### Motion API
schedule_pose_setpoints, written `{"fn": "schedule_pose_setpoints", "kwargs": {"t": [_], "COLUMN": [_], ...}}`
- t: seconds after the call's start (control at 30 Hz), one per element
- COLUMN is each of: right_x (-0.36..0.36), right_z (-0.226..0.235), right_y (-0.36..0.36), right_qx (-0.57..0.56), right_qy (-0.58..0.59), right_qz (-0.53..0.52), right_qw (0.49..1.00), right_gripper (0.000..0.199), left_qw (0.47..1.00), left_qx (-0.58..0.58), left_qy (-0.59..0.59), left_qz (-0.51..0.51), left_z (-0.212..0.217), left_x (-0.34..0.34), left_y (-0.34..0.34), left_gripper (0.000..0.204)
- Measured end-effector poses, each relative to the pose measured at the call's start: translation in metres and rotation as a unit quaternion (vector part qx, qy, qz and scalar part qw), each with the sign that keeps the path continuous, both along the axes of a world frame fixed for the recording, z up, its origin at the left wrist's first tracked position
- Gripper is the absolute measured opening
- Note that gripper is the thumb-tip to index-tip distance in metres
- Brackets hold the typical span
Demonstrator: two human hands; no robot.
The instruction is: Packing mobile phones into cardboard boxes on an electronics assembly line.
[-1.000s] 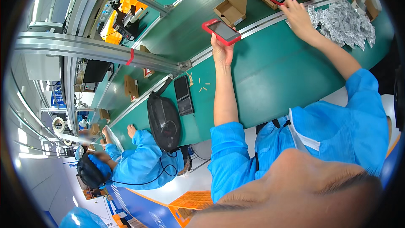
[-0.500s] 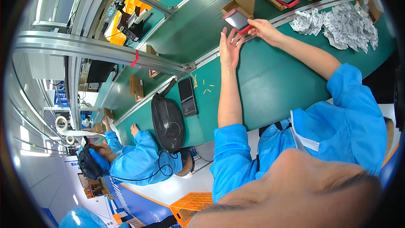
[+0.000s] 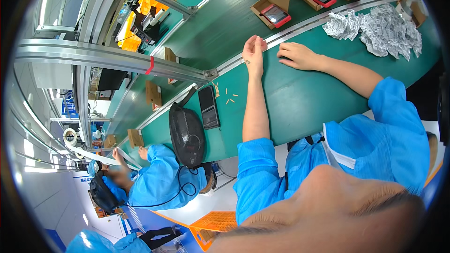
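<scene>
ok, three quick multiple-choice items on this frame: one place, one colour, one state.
1. Where does the nearest open cardboard box sit?
A. on the conveyor beyond the hands
B. on the person's lap
C. under the black bag

2. What colour is the case of the phone in that box?
A. yellow
B. red
C. white

3. What do the left hand and right hand hold?
A. a phone each
B. a sachet each
C. nothing

Key: 1 A, it lies past the rail; 2 B, the red rim shows; 3 C, both rest empty on the green table.
</scene>
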State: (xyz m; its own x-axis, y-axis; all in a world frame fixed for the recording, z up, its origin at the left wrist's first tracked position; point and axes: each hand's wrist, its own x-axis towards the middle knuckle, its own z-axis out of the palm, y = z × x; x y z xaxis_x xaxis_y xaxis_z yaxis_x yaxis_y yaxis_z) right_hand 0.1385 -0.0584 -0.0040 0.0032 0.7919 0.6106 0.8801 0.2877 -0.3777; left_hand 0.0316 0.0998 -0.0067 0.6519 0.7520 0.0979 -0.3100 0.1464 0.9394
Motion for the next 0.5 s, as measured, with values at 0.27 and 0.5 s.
{"fn": "schedule_pose_setpoints", "kwargs": {"t": [0.27, 0.5], "right_x": [0.0034, 0.0033], "right_z": [0.0008, 0.0030], "right_y": [-0.0041, -0.0030], "right_qx": [-0.098, -0.097], "right_qy": [0.135, 0.140], "right_qz": [0.001, 0.004], "right_qw": [0.986, 0.985], "right_gripper": [0.010, 0.009], "left_qw": [0.986, 0.986], "left_qx": [0.145, 0.150], "left_qy": [0.078, 0.071], "left_qz": [-0.002, -0.002], "left_z": [0.0025, 0.0007], "left_x": [0.0039, 0.0036], "left_y": [-0.0108, -0.0091], "left_gripper": [0.030, 0.029]}}
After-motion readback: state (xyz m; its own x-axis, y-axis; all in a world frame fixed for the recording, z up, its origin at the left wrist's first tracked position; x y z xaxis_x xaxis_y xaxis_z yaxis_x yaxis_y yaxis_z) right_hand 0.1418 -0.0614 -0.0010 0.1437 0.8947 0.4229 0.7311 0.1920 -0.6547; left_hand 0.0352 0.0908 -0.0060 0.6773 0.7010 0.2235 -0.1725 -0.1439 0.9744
